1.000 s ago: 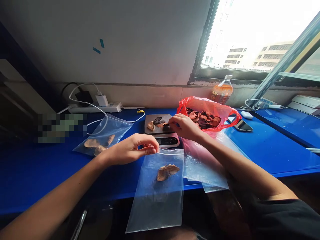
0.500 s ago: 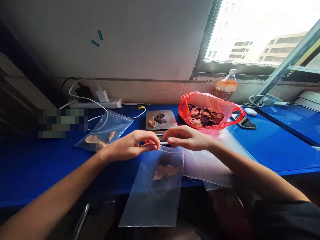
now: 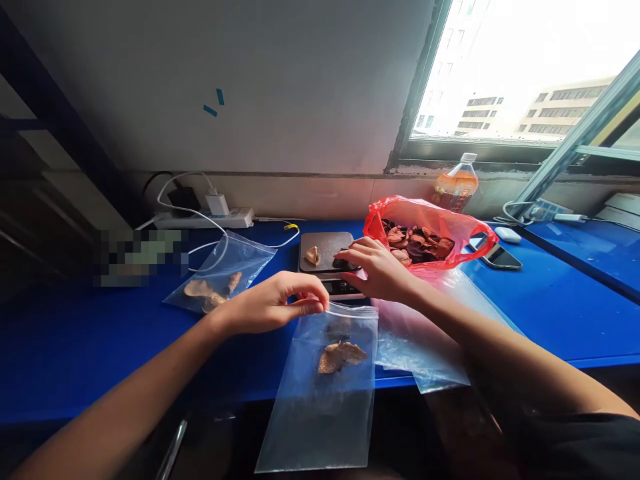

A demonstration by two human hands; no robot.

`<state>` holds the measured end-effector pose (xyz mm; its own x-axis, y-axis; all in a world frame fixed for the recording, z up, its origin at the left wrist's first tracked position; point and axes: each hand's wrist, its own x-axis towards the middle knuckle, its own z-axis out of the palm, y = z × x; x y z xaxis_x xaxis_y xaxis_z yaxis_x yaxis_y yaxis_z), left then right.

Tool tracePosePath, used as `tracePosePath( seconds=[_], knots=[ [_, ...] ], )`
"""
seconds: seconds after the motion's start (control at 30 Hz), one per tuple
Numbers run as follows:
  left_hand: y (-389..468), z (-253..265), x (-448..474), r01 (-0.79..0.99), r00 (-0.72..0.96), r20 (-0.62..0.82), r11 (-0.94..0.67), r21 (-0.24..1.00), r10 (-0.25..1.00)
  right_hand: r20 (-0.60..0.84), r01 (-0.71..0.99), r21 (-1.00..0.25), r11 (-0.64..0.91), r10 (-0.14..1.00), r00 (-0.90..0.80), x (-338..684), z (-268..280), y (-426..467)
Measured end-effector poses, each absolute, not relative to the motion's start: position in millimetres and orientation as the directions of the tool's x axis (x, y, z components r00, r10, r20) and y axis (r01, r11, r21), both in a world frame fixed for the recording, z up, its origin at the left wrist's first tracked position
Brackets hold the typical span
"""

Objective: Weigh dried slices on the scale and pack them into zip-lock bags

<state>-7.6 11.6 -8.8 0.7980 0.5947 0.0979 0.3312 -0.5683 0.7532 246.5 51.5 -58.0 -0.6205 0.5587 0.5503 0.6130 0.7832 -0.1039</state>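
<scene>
Table point(image 3: 110, 353), blue; clear bag point(image 3: 320, 407) crossing its near edge, limp, likely slippery, rim pinched by the left hand point(image 3: 277, 305), a sound hold. Scale point(image 3: 329, 241) beyond; right hand point(image 3: 383, 270) curls at the dark piece point(image 3: 341, 259) there, grip unclear: probably light, brittle, best lifted by its edges.

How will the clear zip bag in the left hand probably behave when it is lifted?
The clear zip bag is probably floppy: its film looks thin. It should be light, since only a brown dried slice and a darker piece show inside. Its smooth sides may slip.
</scene>
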Motion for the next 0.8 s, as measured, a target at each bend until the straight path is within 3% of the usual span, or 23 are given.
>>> tracePosePath(
  seconds=[0.2, 0.33, 0.43, 0.53, 0.7, 0.8],
  knots=[
    [10.1, -7.8, -6.4, 0.329, 0.809, 0.09, -0.573, 0.751, 0.582, 0.562, 0.641, -0.186, 0.745, 0.615, -0.553, 247.6, -62.4, 50.0],
    [8.3, -6.1, -6.9, 0.362, 0.81, 0.061, -0.58, 0.73, 0.583, 0.634, 0.53, -0.47, 0.706, 0.688, -0.353, 247.7, -45.7, 41.4],
    [8.0, -5.1, -7.5, 0.382, 0.837, 0.018, -0.607, 0.697, 0.547, 0.455, 0.311, -0.743, 0.593, 0.788, -0.414, 246.6, -30.4, 22.6],
    [9.5, -4.2, -9.0, 0.37, 0.853, 0.019, -0.631, 0.682, 0.521, 0.266, 0.16, -0.889, 0.429, 0.767, -0.584, 241.6, -26.6, 6.2],
    [11.8, -1.6, -12.2, 0.375, 0.834, 0.058, -0.641, 0.669, 0.549, 0.163, 0.154, -0.908, 0.391, 0.666, -0.728, 235.0, -33.5, -0.2],
    [11.7, -1.0, -12.3, 0.364, 0.845, 0.046, -0.637, 0.68, 0.532, 0.289, 0.241, -0.803, 0.545, 0.709, -0.643, 234.5, -37.0, 7.8]
  ],
)
